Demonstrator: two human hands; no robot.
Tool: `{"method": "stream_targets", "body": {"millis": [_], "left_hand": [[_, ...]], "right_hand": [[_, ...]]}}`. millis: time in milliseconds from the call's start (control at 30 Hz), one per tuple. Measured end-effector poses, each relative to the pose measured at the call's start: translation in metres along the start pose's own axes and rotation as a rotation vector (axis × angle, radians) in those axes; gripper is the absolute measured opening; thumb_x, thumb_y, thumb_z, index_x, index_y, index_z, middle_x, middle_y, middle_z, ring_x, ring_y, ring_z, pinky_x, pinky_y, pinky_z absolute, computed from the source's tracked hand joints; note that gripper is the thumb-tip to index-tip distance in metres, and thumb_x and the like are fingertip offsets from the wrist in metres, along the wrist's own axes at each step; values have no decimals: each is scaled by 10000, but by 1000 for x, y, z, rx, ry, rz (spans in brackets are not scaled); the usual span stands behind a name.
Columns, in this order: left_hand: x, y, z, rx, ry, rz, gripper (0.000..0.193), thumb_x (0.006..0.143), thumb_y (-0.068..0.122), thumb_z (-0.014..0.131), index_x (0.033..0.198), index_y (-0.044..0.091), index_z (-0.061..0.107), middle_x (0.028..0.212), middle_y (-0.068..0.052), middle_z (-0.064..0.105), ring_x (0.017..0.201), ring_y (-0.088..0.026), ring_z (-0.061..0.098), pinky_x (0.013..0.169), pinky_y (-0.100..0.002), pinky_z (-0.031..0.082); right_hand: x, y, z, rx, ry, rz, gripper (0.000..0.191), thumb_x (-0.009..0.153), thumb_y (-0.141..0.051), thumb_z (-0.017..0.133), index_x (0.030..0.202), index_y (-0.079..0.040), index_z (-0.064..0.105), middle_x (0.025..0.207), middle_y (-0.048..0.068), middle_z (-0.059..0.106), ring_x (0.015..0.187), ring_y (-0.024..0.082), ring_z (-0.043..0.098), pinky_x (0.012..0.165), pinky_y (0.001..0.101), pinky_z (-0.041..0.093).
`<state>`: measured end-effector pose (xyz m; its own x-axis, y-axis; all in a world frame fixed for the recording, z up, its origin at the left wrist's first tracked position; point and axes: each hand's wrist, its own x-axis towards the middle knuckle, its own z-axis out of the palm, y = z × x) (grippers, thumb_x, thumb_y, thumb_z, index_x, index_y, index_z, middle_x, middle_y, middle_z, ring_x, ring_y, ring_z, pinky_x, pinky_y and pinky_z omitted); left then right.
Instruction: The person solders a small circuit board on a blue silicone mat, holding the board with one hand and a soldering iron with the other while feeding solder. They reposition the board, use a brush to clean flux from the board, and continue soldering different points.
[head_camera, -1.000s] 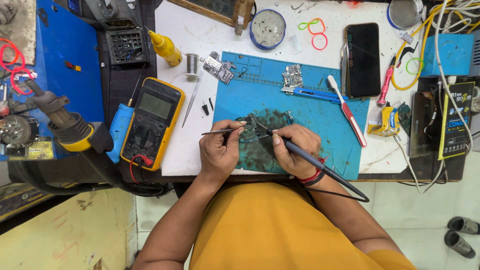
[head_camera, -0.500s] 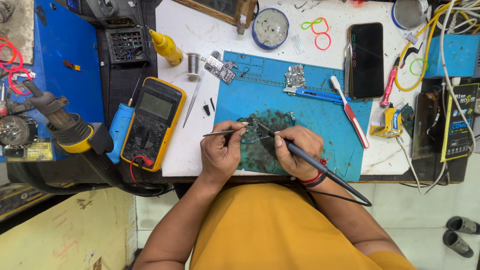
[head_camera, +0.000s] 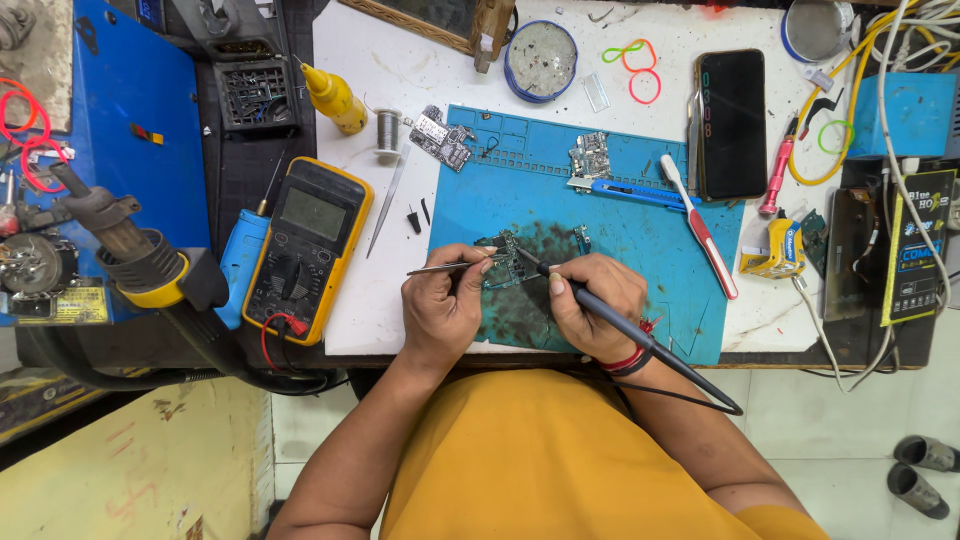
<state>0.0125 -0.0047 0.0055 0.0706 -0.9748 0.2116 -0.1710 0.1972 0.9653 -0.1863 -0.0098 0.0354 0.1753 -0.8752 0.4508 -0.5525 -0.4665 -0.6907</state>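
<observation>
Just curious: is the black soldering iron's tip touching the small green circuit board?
Cannot tell. In the head view, the black soldering iron in the right hand overlaps the small green circuit board, hiding contact.

We see the person from above, torso filling the lower middle of the view. We note a mustard-yellow top (head_camera: 560, 460), plain, with no print or seams showing, and short sleeves: both forearms are bare down to the wrists. The left hand (head_camera: 440, 310) carries no ring, watch or band. At the wrist of the right hand (head_camera: 590, 305) we record a red thread band (head_camera: 628, 358) beside a thin black one.
</observation>
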Motion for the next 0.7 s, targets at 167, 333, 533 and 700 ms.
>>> {"method": "stream_targets", "body": {"millis": [167, 333, 533, 700], "left_hand": [[0, 1, 0, 5, -1, 6, 92, 1013, 31, 682, 1083, 14, 625, 1029, -113, 776, 882, -123, 756, 750, -246, 615], [0, 1, 0, 2, -4, -12, 89, 1010, 31, 682, 1078, 15, 627, 1031, -109, 779, 860, -118, 751, 732, -241, 607], [0, 1, 0, 4, -8, 3, 96, 1011, 37, 679, 1085, 14, 622, 1035, -105, 774, 884, -114, 754, 740, -238, 614], [-1, 0, 1, -9, -7, -22, 98, 1008, 33, 681, 1087, 11, 627, 1035, -110, 779, 830, -99, 731, 706, -232, 594]], "right_hand": [[1, -1, -1, 4, 1, -5, 89, 953, -78, 688, 904, -29, 633, 814, 98, 696, 667, 244, 673, 606, 327, 504], [2, -2, -1, -1, -2, 10, 75, 943, -72, 691, 898, -26, 653, 798, 97, 692, 644, 241, 663, 587, 325, 492], [2, -2, -1, 6, 0, 10, 70, 941, -68, 688, 894, -30, 652, 793, 94, 688, 649, 240, 667, 590, 324, 498], [2, -2, -1, 14, 0, -4, 72, 944, -67, 681, 897, -30, 640, 802, 97, 692, 667, 244, 678, 608, 323, 511]]}}
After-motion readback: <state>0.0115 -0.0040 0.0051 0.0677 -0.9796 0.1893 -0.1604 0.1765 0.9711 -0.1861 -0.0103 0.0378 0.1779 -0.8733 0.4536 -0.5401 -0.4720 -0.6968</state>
